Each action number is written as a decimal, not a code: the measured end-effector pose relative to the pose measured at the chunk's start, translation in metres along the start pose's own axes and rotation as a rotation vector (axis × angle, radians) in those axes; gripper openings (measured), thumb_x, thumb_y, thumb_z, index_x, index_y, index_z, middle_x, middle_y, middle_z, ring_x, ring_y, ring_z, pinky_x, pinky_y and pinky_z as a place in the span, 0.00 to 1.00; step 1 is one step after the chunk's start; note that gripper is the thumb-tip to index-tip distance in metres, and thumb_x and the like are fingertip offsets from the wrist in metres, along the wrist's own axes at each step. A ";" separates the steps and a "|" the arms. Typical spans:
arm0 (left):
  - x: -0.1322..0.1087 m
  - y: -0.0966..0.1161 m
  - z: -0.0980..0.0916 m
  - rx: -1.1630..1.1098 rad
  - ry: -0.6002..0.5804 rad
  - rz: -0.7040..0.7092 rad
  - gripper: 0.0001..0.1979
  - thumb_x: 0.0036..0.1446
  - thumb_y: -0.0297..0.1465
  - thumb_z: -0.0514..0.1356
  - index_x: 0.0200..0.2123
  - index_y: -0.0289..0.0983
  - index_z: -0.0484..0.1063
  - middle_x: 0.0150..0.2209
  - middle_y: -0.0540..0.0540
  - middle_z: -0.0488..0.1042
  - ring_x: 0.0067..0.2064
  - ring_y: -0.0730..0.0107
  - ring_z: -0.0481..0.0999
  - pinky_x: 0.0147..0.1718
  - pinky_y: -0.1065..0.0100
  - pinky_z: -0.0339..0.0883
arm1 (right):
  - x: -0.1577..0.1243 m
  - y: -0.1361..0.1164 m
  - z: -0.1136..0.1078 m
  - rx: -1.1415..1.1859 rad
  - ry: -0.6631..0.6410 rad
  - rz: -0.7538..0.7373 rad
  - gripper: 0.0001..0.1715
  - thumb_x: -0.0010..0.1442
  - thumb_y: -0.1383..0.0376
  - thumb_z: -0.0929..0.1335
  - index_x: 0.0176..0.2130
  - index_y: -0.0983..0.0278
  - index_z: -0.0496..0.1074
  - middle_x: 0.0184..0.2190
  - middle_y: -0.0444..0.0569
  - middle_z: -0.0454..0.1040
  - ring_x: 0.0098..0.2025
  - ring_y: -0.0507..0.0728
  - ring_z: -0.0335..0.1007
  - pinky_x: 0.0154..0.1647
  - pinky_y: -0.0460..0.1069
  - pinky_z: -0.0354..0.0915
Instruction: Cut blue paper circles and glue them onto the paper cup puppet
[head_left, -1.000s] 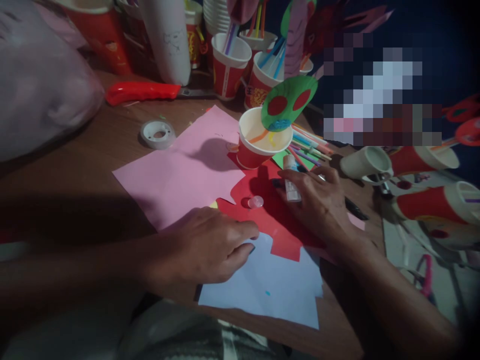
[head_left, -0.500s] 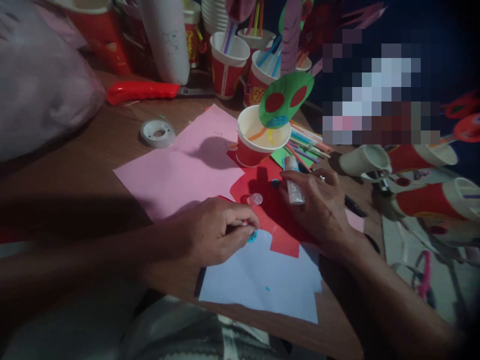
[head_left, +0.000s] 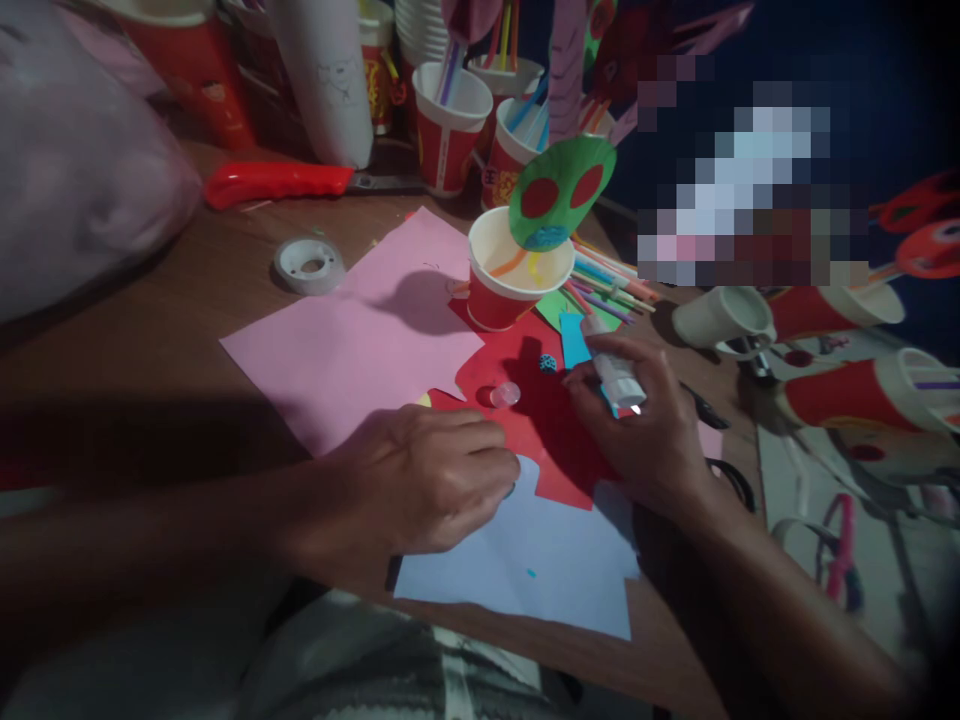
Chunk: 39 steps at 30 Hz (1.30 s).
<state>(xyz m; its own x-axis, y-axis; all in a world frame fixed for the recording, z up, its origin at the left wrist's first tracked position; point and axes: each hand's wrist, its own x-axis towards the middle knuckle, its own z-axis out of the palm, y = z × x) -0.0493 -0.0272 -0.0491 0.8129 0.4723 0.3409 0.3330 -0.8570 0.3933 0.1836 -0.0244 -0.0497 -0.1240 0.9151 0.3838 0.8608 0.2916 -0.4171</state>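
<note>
Right hand (head_left: 645,420) grips a small white glue tube (head_left: 615,372), tilted over the red paper (head_left: 544,420); left hand (head_left: 420,485) presses flat, fingers curled narrow, pinning the pale blue sheet (head_left: 525,560) near the counter (head_left: 187,320) edge.

No legible writing anywhere on the desk.

The red paper cups (head_left: 501,168) at twelve o'clock carry a yellow printed design, too dim and small to make out as characters. The white cylinder (head_left: 330,75) at eleven o'clock bears a faint drawn scribble, not letters. The glue stick (head_left: 613,368) shows no readable label.
</note>
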 end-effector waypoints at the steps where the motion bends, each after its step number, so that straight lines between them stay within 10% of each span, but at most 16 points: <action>1: 0.001 0.001 -0.001 0.038 -0.008 0.027 0.08 0.58 0.25 0.52 0.26 0.36 0.63 0.27 0.51 0.64 0.30 0.73 0.62 0.27 0.67 0.53 | 0.002 0.001 0.001 -0.049 0.015 -0.040 0.19 0.55 0.66 0.68 0.47 0.59 0.64 0.35 0.47 0.76 0.37 0.59 0.72 0.43 0.56 0.64; 20: 0.001 0.001 -0.001 0.075 -0.164 0.042 0.03 0.54 0.25 0.54 0.31 0.37 0.66 0.33 0.48 0.66 0.35 0.68 0.64 0.29 0.66 0.55 | 0.013 0.010 0.007 -0.263 -0.023 -0.222 0.23 0.53 0.71 0.65 0.50 0.59 0.64 0.41 0.49 0.75 0.38 0.60 0.70 0.41 0.54 0.62; 39: 0.002 0.000 0.007 0.085 -0.025 0.069 0.05 0.58 0.27 0.53 0.31 0.38 0.68 0.32 0.49 0.67 0.32 0.71 0.63 0.25 0.68 0.53 | 0.018 0.009 0.011 -0.265 -0.132 -0.227 0.22 0.56 0.68 0.64 0.51 0.59 0.62 0.40 0.49 0.76 0.40 0.61 0.71 0.42 0.56 0.58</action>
<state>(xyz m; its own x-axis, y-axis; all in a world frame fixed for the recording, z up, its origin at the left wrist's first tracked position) -0.0442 -0.0274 -0.0541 0.8467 0.4072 0.3426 0.3143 -0.9022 0.2955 0.1840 -0.0022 -0.0558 -0.3742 0.8684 0.3254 0.8997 0.4250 -0.0994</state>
